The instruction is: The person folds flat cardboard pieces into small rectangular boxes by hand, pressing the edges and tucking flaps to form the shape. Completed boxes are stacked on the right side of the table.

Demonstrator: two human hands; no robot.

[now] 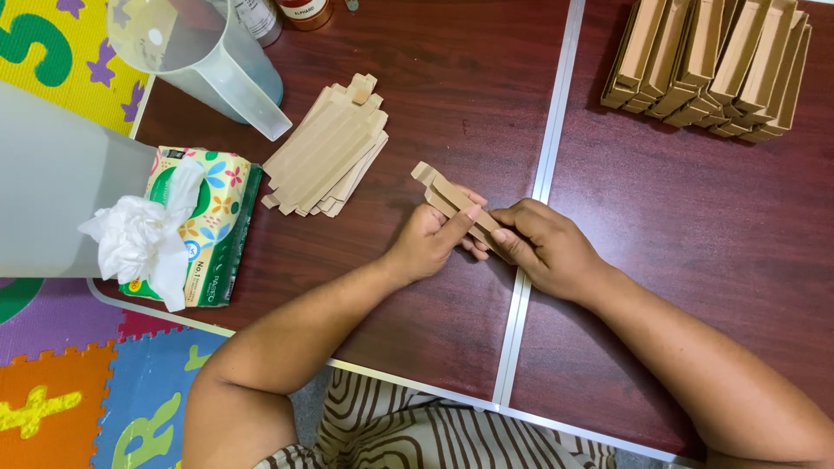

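A flat brown cardboard blank (pixel 445 193), long and narrow with tabs at its far end, is held between both hands over the dark red table (pixel 452 78). My left hand (pixel 427 243) grips its near half from the left, the thumb pressed on top. My right hand (pixel 546 245) pinches the near end from the right. A loose stack of the same flat blanks (pixel 330 148) lies to the left of the hands. At the far right stands a row of folded cardboard boxes (pixel 717 65), leaning together.
A clear plastic jug (pixel 200 56) lies tipped at the far left beside a floral tissue pack (pixel 208 226) with a white tissue pulled out. A metal seam (pixel 543 174) joins two tabletops. Colourful foam floor mats (pixel 69 391) lie lower left.
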